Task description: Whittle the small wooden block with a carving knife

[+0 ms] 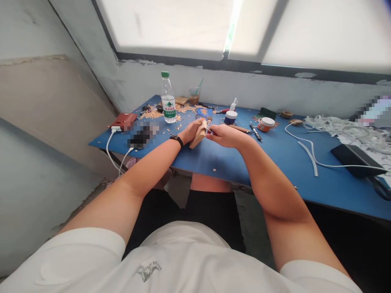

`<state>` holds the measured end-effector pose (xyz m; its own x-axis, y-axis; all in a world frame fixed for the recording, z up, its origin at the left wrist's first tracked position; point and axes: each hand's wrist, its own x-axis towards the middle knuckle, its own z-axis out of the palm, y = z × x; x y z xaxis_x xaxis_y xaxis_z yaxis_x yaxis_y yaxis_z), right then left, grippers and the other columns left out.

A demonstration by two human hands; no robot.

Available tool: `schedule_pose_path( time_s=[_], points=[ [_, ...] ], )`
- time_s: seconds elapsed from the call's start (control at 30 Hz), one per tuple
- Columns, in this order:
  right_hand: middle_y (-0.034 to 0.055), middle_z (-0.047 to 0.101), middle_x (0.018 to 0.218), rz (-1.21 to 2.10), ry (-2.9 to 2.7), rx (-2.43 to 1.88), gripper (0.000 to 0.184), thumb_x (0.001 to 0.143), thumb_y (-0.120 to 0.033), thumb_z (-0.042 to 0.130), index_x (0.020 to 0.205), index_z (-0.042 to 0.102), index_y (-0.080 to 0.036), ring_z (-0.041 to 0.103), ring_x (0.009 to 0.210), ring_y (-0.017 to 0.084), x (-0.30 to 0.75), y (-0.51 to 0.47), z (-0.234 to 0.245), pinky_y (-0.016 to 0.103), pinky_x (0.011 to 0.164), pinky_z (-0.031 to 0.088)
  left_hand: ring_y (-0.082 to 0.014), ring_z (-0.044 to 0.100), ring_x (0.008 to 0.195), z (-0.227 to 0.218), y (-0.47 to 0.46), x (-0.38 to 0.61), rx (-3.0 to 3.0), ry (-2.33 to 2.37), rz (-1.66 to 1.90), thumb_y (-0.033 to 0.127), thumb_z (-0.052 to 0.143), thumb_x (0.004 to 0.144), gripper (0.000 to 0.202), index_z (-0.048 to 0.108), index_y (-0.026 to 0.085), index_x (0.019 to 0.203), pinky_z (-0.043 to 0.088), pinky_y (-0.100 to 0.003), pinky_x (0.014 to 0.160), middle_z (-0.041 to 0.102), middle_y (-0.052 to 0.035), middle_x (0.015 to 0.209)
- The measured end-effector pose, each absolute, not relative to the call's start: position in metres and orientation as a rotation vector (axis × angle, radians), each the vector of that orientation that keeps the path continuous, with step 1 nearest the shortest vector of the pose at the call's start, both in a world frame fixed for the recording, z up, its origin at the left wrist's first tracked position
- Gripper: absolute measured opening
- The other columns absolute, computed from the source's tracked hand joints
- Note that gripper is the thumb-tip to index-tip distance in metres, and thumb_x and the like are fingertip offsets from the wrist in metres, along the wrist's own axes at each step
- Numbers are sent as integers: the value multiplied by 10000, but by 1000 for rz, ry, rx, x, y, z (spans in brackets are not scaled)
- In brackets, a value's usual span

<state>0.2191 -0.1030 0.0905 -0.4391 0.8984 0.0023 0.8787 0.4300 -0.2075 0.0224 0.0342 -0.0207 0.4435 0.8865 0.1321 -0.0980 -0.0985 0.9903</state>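
My left hand (193,129) is closed around a pale wooden block (198,138), which tilts above the front part of the blue table. From the right, my right hand (224,136) grips a carving knife (210,131), most of it hidden by my fingers. Its thin metal end meets or lies very near the block's right side; I cannot tell which. Just behind the hands lies a small blue box (204,112) with wood shavings on it.
Wood shavings (183,108) litter the blue table (195,162) around a water bottle (169,103). A phone (142,137) and brown case (124,121) lie left. Paint jars (231,118), a pen (255,132) and a black box (356,159) with white cables are to the right.
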Motion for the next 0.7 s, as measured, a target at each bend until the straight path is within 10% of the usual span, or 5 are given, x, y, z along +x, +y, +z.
schedule_pose_path(
  time_s=[0.7],
  points=[
    [119, 842, 1032, 131, -2507, -1638, 359, 1320, -500, 617, 1210, 812, -219, 656, 847, 264, 217, -88, 75, 368, 788, 371, -169, 455, 691, 13, 2, 19, 1435, 758, 941, 136, 664, 1127, 365, 643, 216, 772, 457, -354, 784, 528, 12, 697]
  ],
)
